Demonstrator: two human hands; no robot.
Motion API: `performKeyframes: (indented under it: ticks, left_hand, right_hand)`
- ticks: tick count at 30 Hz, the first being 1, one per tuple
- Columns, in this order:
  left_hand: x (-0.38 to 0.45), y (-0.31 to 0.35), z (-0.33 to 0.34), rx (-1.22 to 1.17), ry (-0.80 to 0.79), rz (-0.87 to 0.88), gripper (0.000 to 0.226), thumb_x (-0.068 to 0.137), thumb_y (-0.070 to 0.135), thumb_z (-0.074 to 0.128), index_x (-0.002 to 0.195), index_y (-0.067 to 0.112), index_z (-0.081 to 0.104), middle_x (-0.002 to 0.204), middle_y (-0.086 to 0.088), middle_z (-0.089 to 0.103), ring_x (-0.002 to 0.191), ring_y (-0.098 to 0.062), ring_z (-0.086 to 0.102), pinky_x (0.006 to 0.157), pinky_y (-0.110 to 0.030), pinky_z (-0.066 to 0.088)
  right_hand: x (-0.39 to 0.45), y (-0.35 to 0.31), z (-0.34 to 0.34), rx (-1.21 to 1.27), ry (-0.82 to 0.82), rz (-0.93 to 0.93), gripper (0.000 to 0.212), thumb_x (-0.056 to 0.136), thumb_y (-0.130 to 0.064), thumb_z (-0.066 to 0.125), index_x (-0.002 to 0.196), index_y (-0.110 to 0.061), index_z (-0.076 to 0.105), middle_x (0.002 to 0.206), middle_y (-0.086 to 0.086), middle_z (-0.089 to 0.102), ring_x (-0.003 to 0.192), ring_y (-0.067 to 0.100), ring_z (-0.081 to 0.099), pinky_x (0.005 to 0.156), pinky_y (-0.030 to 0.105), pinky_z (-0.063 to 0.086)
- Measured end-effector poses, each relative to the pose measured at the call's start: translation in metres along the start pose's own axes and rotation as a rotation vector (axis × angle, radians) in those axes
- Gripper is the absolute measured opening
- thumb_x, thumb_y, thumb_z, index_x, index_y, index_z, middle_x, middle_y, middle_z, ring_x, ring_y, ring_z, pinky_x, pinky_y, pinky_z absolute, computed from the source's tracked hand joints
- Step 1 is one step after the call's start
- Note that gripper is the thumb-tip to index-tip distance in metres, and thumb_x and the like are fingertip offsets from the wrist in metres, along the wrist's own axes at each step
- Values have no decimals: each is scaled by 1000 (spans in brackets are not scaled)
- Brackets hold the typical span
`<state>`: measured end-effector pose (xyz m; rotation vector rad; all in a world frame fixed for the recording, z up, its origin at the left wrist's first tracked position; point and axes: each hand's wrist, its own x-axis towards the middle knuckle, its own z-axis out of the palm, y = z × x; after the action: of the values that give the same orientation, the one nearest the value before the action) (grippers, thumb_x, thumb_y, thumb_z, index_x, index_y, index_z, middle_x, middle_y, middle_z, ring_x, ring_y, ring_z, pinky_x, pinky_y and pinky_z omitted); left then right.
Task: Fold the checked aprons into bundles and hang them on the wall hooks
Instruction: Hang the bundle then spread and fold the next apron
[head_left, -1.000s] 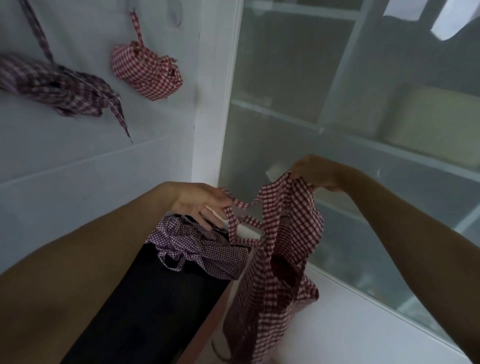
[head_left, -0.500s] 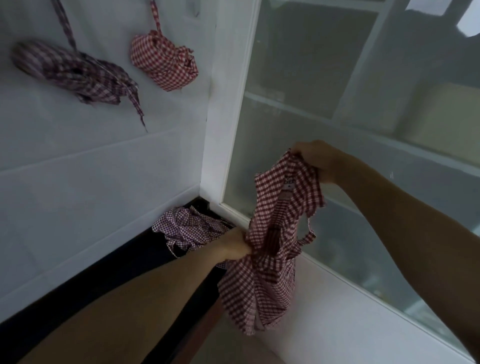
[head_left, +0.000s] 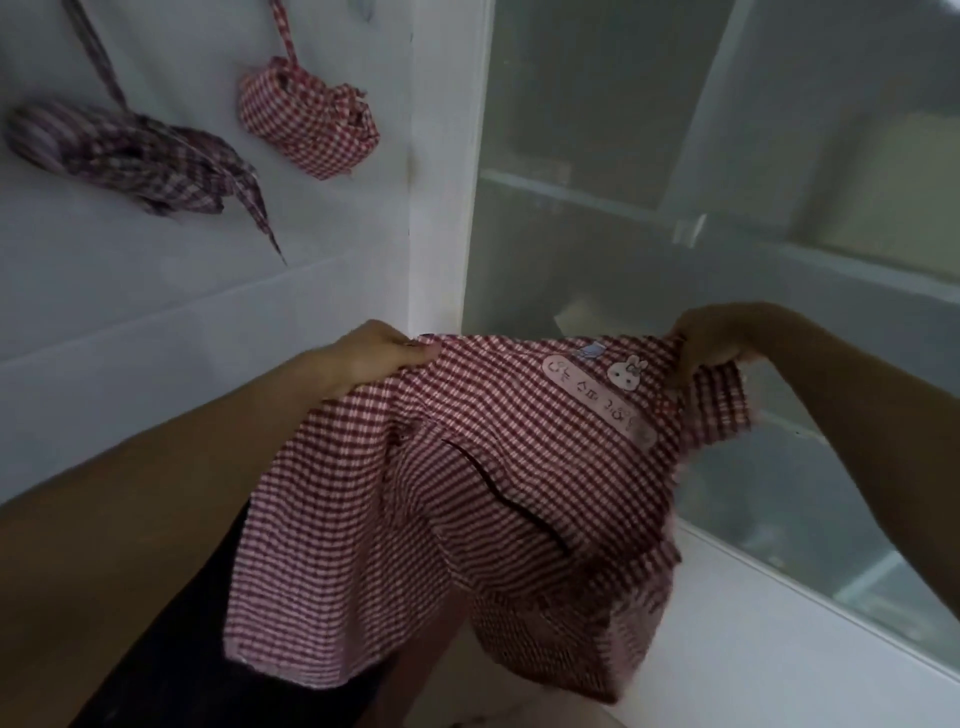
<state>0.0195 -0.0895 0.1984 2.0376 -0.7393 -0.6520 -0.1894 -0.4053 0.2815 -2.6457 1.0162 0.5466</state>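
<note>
Spread wide since the earlier frame, when it hung bunched from the right hand: red checked apron (head_left: 467, 483), now stretched between both hands.
Left hand (head_left: 374, 358) grips the top edge at the left corner, fingers curled, cloth emerging just beside the fingertips; right hand (head_left: 711, 343) pinches the top right corner, cloth gathered below its knuckles. Pink name patch (head_left: 597, 397) with rabbit badge near the right hand. Red checked bundle (head_left: 309, 122) and purple checked bundle (head_left: 130, 156) hang on the white wall (head_left: 156, 338); frosted glass cabinet (head_left: 727, 182) at right.
</note>
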Motion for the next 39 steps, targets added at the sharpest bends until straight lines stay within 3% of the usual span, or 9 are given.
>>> performKeyframes:
  ticks: [4,8,11,16,21,24,30,34,39]
  left_hand:
    - [-18,21,-2,59,-521,-118,55,81,48,71,125,14,66,117,-3,73,109,-23,68,102,-37,49]
    - [-8,10,24,331,-752,-150,65,79,36,81,136,18,56,134,-1,63,120,-21,62,108,-39,45]
    - [0,-8,53,637,-572,-60,68,74,49,83,133,27,58,133,6,62,113,-15,62,104,-36,49]
    - [7,-13,106,233,-305,178,34,78,48,80,104,27,73,103,11,73,93,-6,68,96,-32,54]
    - [7,12,145,-112,-171,348,86,72,37,88,143,31,39,126,19,56,106,11,52,98,-16,43]
    - [7,27,156,-63,-163,416,88,72,45,85,145,30,38,124,22,52,108,9,49,91,-9,36]
    - [11,29,162,128,-246,361,26,84,49,71,97,27,68,95,6,72,93,-11,66,97,-42,52]
    - [-2,32,135,123,-448,200,15,89,38,69,103,34,67,105,7,71,101,-13,66,100,-34,49]
    - [-16,36,80,225,-536,44,15,88,29,70,103,26,69,103,9,73,95,-8,68,84,-21,53]
  right_hand:
    - [20,-4,8,188,401,-26,20,93,-3,56,108,5,66,109,19,65,92,27,61,79,32,50]
    - [9,-31,17,1033,262,-166,35,99,6,31,79,2,59,87,18,61,56,16,66,51,28,57]
    - [-19,-52,22,1293,-19,-328,69,101,2,20,57,0,74,73,14,73,58,21,72,47,29,57]
    - [-43,-67,10,1310,-159,-438,66,105,-11,25,65,-2,75,77,13,74,66,22,74,57,31,61]
    - [-62,-62,2,1269,-153,-460,61,99,-6,23,58,-4,68,68,11,68,62,23,68,61,35,61]
    - [-66,-57,0,1253,-63,-421,41,88,-1,25,54,-12,46,55,5,51,52,18,52,67,34,55]
    - [-56,-45,-10,1280,309,-389,29,89,8,34,72,-6,52,69,9,53,61,20,55,63,31,54]
    - [-36,-27,-18,970,721,-390,39,81,17,35,68,-11,59,66,7,55,59,15,54,54,26,46]
    - [2,3,-20,716,769,-270,24,82,16,47,88,8,68,81,16,63,81,27,59,73,41,51]
